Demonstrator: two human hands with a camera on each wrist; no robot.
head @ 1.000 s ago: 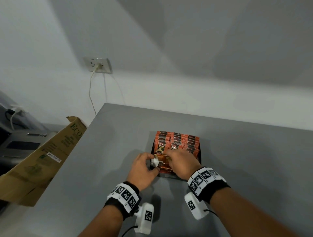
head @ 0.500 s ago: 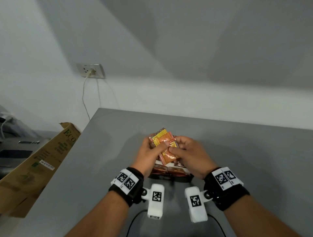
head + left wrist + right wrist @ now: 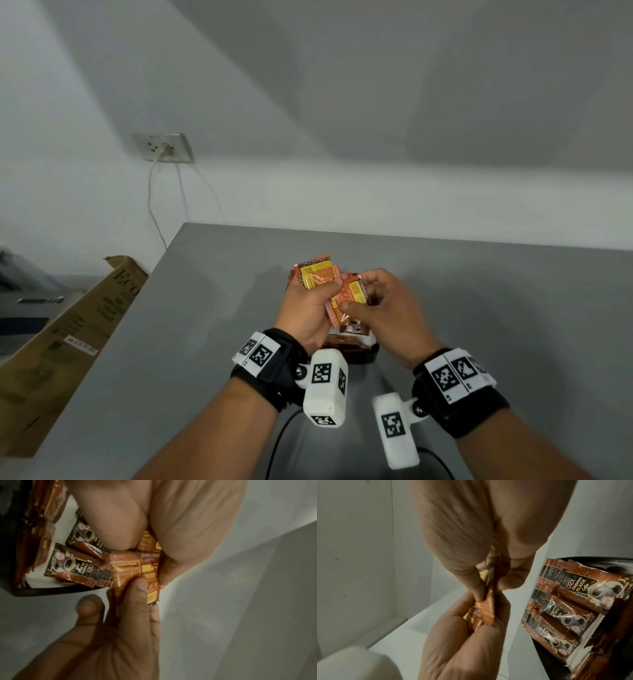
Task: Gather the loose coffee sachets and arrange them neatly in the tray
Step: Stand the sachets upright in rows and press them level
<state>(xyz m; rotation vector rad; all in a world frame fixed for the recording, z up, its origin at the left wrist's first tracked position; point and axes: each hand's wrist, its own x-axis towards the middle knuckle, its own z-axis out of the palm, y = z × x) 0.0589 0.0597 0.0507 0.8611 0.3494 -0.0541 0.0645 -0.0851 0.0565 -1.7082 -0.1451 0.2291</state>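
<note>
A bundle of orange-and-yellow coffee sachets (image 3: 344, 299) is held just above the black tray (image 3: 368, 356), backs facing me. My left hand (image 3: 318, 291) grips the bundle's left part, with one sachet (image 3: 317, 275) sticking up past its fingers. From the other side my right hand (image 3: 359, 298) pinches the sachets between thumb and fingers. The left wrist view shows the held sachets (image 3: 135, 568) beside rows of sachets (image 3: 75, 566) lying in the tray (image 3: 42, 592). In the right wrist view the held sachets (image 3: 368, 609) sit left of the tray's sachets (image 3: 573, 588).
The grey table (image 3: 496, 325) meets the white wall at the back, and its left edge runs diagonally. An open cardboard box (image 3: 68, 325) leans beside that edge. A wall socket (image 3: 164, 147) with a plugged cable hangs above the table's far left corner.
A second ago both hands were down at the tray's front row. They have since lifted a bundle of sachets above it, and now hold it slightly fanned.
</note>
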